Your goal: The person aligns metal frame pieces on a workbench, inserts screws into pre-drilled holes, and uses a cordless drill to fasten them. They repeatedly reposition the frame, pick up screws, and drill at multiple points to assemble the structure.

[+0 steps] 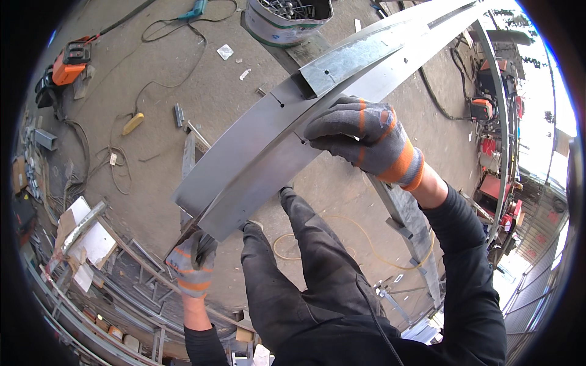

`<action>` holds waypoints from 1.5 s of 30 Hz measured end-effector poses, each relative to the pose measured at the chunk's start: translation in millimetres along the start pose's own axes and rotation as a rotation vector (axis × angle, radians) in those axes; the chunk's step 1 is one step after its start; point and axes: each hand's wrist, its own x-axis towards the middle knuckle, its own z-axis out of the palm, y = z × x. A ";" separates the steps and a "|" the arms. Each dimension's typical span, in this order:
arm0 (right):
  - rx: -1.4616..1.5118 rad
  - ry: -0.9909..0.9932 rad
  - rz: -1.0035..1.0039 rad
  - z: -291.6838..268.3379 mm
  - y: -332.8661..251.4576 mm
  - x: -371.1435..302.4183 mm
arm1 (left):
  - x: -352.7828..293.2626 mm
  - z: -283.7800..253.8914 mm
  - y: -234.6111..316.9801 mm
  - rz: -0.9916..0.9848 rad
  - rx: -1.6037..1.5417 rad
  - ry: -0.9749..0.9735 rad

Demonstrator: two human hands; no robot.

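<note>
A long grey metal channel (pixel 256 165) slants across the view from lower left to upper right, with small holes and slits in its faces. A shorter galvanized piece (pixel 351 61) lies against its upper part. My right hand (pixel 372 137), in a grey and orange glove, has its fingers pressed together at the channel's face beside a slit and hole; anything between the fingertips is hidden. At the channel's near left end, my gloved left hand (pixel 194 262) is closed round a thin, dark-edged metal strip (pixel 178 239). The fingers there are partly hidden.
A bucket of metal fasteners (pixel 290 27) stands beyond the channel. Metal stands (pixel 406 226) support it. An orange power tool (pixel 70 64), cables and a yellow-handled item (pixel 132 124) lie on the floor at left. Metal lengths (pixel 131 299) are piled lower left; a yellow hose (pixel 372 253) curls near my legs.
</note>
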 end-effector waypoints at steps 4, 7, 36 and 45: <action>0.003 -0.022 0.022 2.0 2.2 2.5 | 1.7 -0.8 1.8 -0.013 -0.003 0.025; -0.031 -0.032 -0.012 1.9 1.9 3.6 | 2.1 -0.6 2.0 -0.028 -0.023 0.037; -0.269 -0.205 -0.029 -3.8 -21.4 22.3 | 1.2 -5.8 -1.1 -0.037 -0.093 0.051; -0.327 -0.372 0.204 -3.5 -36.8 48.6 | 3.4 -7.2 2.5 -0.050 -0.087 0.048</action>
